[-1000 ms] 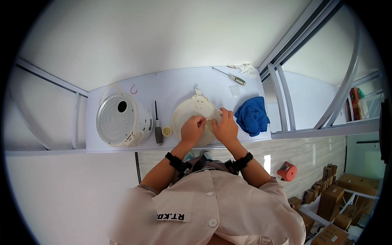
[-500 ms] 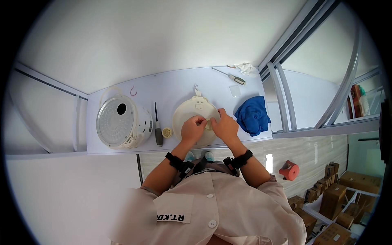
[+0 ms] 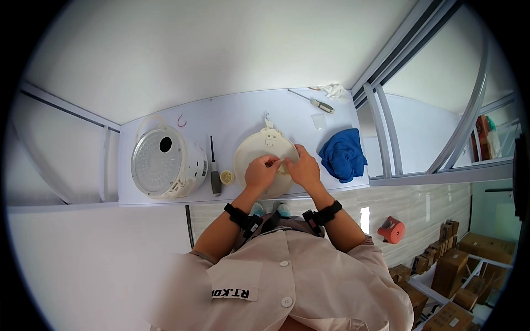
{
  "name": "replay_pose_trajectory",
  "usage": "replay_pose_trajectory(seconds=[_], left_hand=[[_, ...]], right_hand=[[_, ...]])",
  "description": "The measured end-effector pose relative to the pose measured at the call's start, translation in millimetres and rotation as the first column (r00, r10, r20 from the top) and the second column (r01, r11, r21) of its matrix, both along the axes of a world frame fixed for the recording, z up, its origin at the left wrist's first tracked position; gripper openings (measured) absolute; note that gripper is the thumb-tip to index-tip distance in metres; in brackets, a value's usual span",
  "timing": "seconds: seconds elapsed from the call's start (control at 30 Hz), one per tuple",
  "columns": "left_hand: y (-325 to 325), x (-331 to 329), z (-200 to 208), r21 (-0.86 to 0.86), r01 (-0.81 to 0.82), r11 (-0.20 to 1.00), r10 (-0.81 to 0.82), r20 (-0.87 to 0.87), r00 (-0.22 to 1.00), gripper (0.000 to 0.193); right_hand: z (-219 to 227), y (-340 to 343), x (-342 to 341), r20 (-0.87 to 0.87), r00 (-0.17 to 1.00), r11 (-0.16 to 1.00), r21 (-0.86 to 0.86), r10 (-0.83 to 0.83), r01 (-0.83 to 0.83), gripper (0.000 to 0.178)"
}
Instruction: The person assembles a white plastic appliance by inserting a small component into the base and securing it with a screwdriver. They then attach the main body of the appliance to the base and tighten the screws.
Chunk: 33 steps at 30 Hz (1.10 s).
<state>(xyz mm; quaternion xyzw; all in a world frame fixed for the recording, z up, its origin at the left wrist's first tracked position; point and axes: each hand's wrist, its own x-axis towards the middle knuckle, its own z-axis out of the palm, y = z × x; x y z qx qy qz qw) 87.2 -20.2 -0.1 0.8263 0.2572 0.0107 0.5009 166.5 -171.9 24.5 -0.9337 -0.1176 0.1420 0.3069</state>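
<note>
A round cream plastic cover [image 3: 254,146], looking like an appliance lid, lies in front of me at the table's near edge. A hinge-like tab stands at its far side. My left hand [image 3: 260,174] is over the cover, its fingers pinched together near the middle; whatever lies between them is too small to make out. Curled around the cover's right rim is my right hand [image 3: 305,170], its thumb bent inward toward the left fingertips. A small yellowish part [image 3: 283,168] shows between the two hands, partly hidden.
Left stands a white pot-shaped appliance [image 3: 193,165] with a silver disc. Nearby lie a dark-shafted screwdriver [image 3: 215,179] and a round yellow cap [image 3: 226,177]. At right are a blue cloth [image 3: 342,156], a clear plastic piece [image 3: 319,122], another screwdriver [image 3: 321,106] and a crumpled white cloth [image 3: 334,92].
Both hands keep nearly the same place on the cover, with only slight finger movement. The whole view has shifted a little.
</note>
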Motion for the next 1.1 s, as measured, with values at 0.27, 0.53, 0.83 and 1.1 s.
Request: replay_pose_trajectory(seconds=[0.27, 0.53, 0.83, 1.1], left_hand=[[0.0, -11.5, -6.2, 0.025, 0.045, 0.999, -0.05, 0.224, 0.973, 0.02], [1.4, -21.1, -1.9, 0.021, 0.163, 0.986, -0.163, 0.236, 0.958, 0.033], [3.1, -24.4, 1.9, 0.168, 0.234, 0.958, -0.267, 0.213, 0.94, 0.04], [-0.3, -25.4, 5.8, 0.169, 0.209, 0.963, -0.24, 0.196, 0.951, 0.047]], right_hand=[[-12.6, -17.0, 3.9, 0.011, 0.995, 0.966, 0.239, 0.095, -0.095, 0.058], [-3.8, -23.1, 2.9, -0.066, 0.981, 0.919, 0.366, 0.182, -0.146, 0.069], [-23.6, -30.9, 3.1, 0.038, 0.966, 0.895, 0.366, 0.258, -0.253, 0.087], [-12.1, -26.9, -0.4, 0.088, 0.958, 0.888, 0.361, 0.273, -0.286, 0.091]])
